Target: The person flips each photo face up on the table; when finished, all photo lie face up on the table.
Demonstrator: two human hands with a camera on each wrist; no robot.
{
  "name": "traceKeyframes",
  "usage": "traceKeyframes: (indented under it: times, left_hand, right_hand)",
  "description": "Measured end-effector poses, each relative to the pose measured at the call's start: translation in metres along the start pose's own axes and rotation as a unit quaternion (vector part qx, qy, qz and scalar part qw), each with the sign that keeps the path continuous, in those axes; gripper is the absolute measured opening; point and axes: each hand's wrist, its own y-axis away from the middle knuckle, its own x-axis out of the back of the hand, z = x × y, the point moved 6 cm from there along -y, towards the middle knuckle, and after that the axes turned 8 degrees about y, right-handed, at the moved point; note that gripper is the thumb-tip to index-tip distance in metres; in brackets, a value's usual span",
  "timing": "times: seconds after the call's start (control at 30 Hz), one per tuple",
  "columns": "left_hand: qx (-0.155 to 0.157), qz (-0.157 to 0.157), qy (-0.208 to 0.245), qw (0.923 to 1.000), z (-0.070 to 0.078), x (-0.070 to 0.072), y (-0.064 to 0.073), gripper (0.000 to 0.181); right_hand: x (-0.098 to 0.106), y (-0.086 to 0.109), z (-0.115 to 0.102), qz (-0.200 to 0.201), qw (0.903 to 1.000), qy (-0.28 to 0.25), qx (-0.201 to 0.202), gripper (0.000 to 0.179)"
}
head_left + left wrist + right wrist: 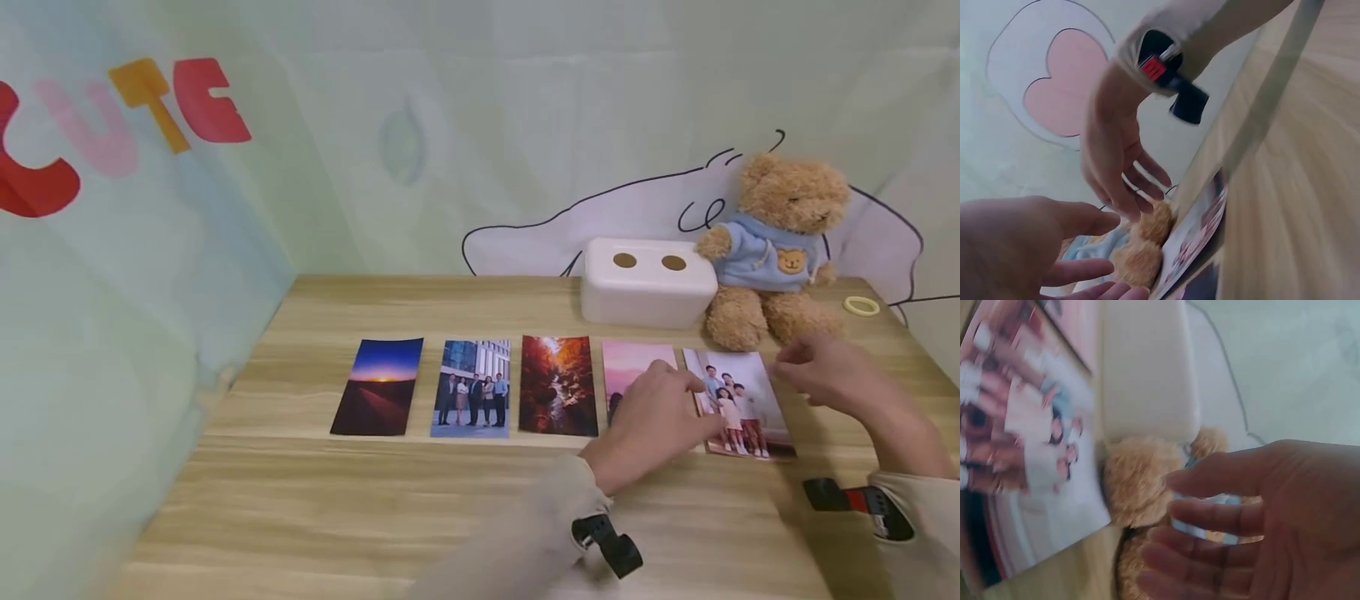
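Observation:
My left hand (660, 421) is over the right end of a row of photos, partly covering a pink-sky photo (637, 358) and the left edge of a family photo (738, 404). In the left wrist view its fingers are loosely extended, with nothing between them. To the right of the family photo is my right hand (832, 375), close in front of a teddy bear (780, 250). The right wrist view shows the right hand's fingers (1210, 515) relaxed and apart from the photo, which lies on the wooden table (375, 517).
Left of the pink photo lie a forest stream photo (558, 387), a group photo (471, 392) and a sunset road photo (378, 387). Behind them stands a white box with two round holes (648, 287). A pale yellow ring (861, 306) lies near the right edge.

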Motion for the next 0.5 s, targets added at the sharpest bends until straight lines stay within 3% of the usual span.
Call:
traceKeyframes:
  times: [0.2,0.37,0.5]
  left_hand:
    - [0.028,0.021,0.022,0.9992,-0.031,0.049,0.011,0.039]
    - [0.031,0.043,-0.029,0.9982,-0.056,0.095,0.019,0.044]
    - [0.033,0.065,-0.085,0.9937,-0.080,0.133,0.024,0.053]
  right_hand:
    - [0.020,0.008,-0.023,0.137,0.9902,0.016,0.023,0.034]
    - [0.033,0.010,-0.038,0.201,0.9789,0.030,0.018,0.046]
    - [0.043,0.004,-0.050,0.224,0.9727,0.047,0.035,0.059]
